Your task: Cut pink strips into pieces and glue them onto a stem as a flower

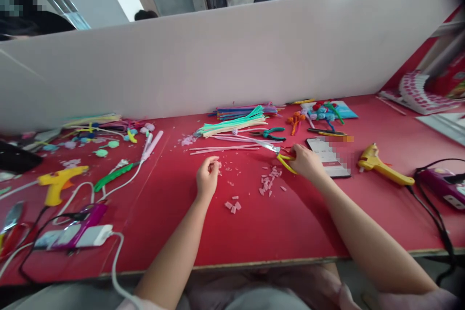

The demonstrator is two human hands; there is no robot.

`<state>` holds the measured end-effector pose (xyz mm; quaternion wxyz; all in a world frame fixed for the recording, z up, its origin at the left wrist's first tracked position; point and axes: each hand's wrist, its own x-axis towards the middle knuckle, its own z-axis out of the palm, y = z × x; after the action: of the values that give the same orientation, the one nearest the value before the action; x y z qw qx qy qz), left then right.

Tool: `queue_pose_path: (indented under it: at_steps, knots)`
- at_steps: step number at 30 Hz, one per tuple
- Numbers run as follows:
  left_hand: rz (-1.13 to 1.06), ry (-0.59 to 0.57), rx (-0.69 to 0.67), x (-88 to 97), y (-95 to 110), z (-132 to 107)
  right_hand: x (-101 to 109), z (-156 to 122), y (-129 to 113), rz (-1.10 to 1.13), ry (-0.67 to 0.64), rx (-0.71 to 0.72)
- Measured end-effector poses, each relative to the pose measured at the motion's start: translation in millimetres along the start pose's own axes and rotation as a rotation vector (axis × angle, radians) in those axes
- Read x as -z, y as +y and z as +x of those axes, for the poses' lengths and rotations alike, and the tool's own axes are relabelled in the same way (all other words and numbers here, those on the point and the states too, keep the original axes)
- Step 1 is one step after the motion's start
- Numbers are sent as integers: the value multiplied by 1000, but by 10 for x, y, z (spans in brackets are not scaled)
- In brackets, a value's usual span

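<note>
My left hand (208, 178) is closed above the red table, its fingertips pinched together; a pinkish bit seems to show there, too small to name. Yellow-handled scissors (269, 147) lie with blades pointing left, and the fingers of my right hand (306, 161) are closed on their handles. Between the hands are a heap of small pink cut pieces (269, 182) and finer scraps. Nearer me sits a smaller group of pink pieces (233, 207). Long pink pipe cleaners (225, 149) lie just beyond, close to the blades.
Bundled green and cream pipe cleaners (236, 123) and teal-handled pliers (271, 133) lie toward the white partition (218, 58). A phone (329, 157) is beside my right hand. Yellow glue guns stand left (58, 181) and right (381, 167), with power strips and cords.
</note>
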<state>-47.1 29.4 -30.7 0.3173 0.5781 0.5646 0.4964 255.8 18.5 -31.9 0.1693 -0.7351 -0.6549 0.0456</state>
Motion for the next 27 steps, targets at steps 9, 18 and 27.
queue_pose_path:
  at_steps: [9, 18, 27]
  knots:
    - [91, 56, -89, -16, -118, 99, -53, -18, -145, 97, 126, 71]
    - [130, -21, -182, 11, -176, 190, -124, 17, -138, 120, 191, 78]
    - [59, -135, -166, -10, -51, 164, -187, 50, -85, 158, 187, 26]
